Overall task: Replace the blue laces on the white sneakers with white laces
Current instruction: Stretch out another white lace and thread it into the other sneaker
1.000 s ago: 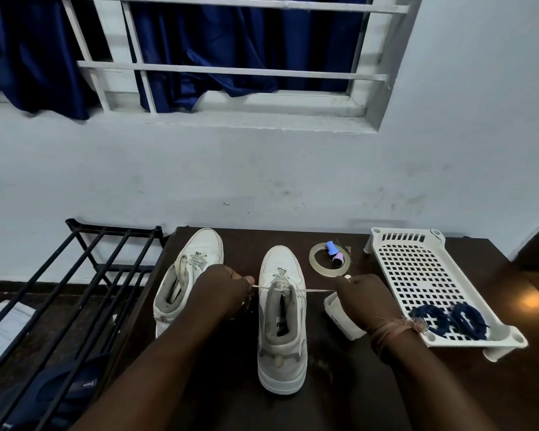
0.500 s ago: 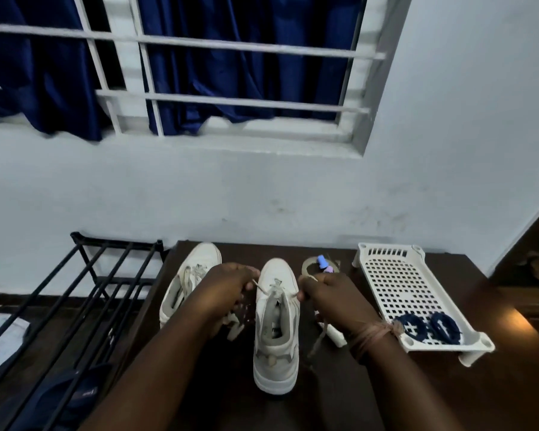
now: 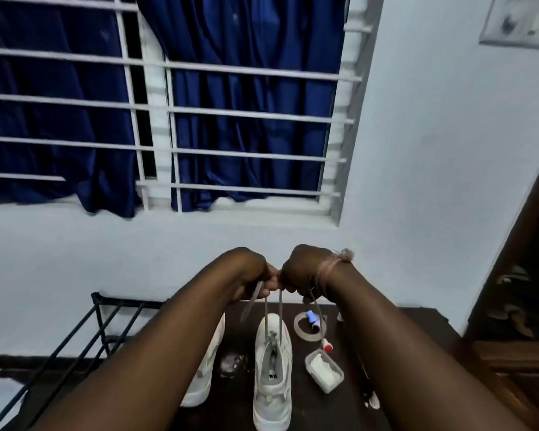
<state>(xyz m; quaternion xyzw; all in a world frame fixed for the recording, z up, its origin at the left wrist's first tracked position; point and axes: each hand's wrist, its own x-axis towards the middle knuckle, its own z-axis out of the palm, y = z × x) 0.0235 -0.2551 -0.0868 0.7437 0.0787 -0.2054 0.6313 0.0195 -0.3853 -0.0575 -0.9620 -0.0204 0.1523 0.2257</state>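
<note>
Around the sneaker your way is tight: a second sneaker sits just beside it at 9 o'clock, and a small tub just beside it at 3 o'clock. At 1 o'clock a tape ring with a small bottle blocks the tabletop, and taut laces rise from the sneaker's front. You have bare tabletop at 5 o'clock, and between the sneakers a narrow gap.

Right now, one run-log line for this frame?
left hand: pinching white lace | right hand: pinching lace, raised | white leather sneaker: on dark wooden table
</note>
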